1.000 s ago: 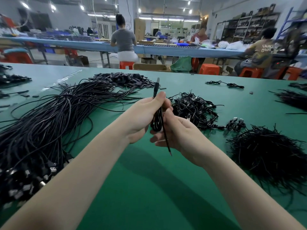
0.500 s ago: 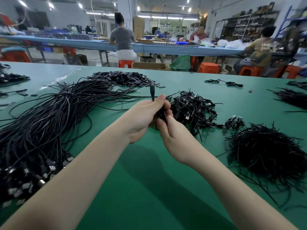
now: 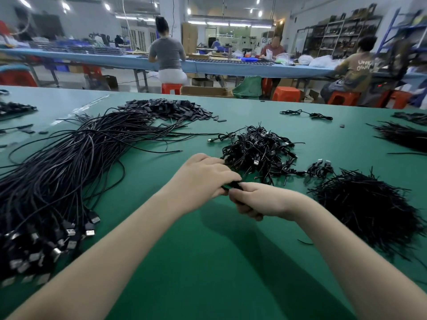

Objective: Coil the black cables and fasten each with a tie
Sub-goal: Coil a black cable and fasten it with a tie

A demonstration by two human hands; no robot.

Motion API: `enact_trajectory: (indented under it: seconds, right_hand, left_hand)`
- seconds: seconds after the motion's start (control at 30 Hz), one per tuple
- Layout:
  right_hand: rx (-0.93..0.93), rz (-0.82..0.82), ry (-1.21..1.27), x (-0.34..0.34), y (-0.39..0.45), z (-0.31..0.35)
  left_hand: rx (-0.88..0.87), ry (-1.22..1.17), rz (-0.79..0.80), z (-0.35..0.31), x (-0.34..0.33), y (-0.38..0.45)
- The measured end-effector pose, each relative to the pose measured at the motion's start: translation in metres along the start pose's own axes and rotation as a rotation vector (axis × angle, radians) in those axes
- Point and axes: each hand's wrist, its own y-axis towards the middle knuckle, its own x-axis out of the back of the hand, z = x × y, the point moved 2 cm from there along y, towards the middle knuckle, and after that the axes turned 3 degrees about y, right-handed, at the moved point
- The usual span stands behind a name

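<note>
Mid-bench [image 3: 208,262], the left hand [image 3: 201,179] and right hand [image 3: 256,199] meet, fingers pinching one coiled cable [image 3: 232,186] tight, probably so it can't spring open while tied.

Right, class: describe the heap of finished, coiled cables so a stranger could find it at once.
Start at the green table and find the two hands, left hand and right hand, meeting mid-table. Just beyond them lies the coiled cable heap. Unlike the long loose cables at left, its cables are wound into small bundles.
</note>
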Motion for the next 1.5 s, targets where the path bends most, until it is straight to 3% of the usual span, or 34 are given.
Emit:
enact_trajectory:
  seconds: [0.2, 0.27, 0.33, 0.4, 0.47, 0.57, 0.67, 0.77, 0.87, 0.97, 1.03, 1.13, 1.23, 1.5]
  right_hand:
    - [0.127, -0.079, -0.696, 0.023, -0.011, 0.015]
    - [0.249, -0.192, -1.094, 0.030, -0.016, 0.015]
    - [0.469, -0.361, -1.476, 0.036, -0.018, 0.011]
    - [0.619, -0.449, -1.612, 0.036, -0.022, 0.011]
    - [0.537, -0.484, -1.560, 0.039, -0.023, 0.007]
    - [0.191, -0.545, -1.311, 0.061, -0.025, -0.007]
    - [-0.066, -0.367, -0.931, 0.073, -0.032, -0.028]
    - [-0.159, -0.195, -0.865, 0.066, -0.027, -0.050]
    - [-0.149, -0.151, -0.766, 0.066, -0.023, -0.055]
    - [-0.150, -0.090, -0.833, 0.064, -0.020, -0.054]
    - [-0.025, -0.188, -0.839, 0.059, -0.018, -0.046]
    - [0.248, -0.457, -0.551, 0.047, -0.016, -0.021]
    - [0.408, -0.607, -0.300, 0.027, -0.007, 0.002]
    - [0.532, -0.664, -0.131, -0.003, 0.024, 0.033]
  left_hand:
    - [0.103, 0.067, 0.023, -0.020, 0.003, 0.004]
    - [0.134, 0.082, 0.061, -0.033, 0.000, 0.006]
    - [0.185, -0.088, 0.098, -0.036, -0.001, 0.007]
    - [0.242, -0.357, 0.122, -0.035, -0.005, 0.007]
    - [0.280, -0.399, 0.048, -0.037, -0.012, 0.000]
    - [0.404, -0.371, -0.055, -0.031, -0.035, -0.019]
    - [0.578, -0.567, -0.057, -0.014, -0.054, -0.032]
    - [0.730, -0.957, -0.134, -0.004, -0.061, -0.034]
    - [0.725, -1.131, -0.109, -0.003, -0.063, -0.034]
    - [0.720, -1.267, -0.109, 0.001, -0.062, -0.034]
    - [0.713, -1.312, -0.108, 0.003, -0.059, -0.032]
    - [0.715, -1.413, -0.126, 0.005, -0.057, -0.029]
    - [0.707, -1.480, -0.140, 0.003, -0.056, -0.024]
    - [0.698, -1.211, -0.098, -0.001, -0.062, -0.019]
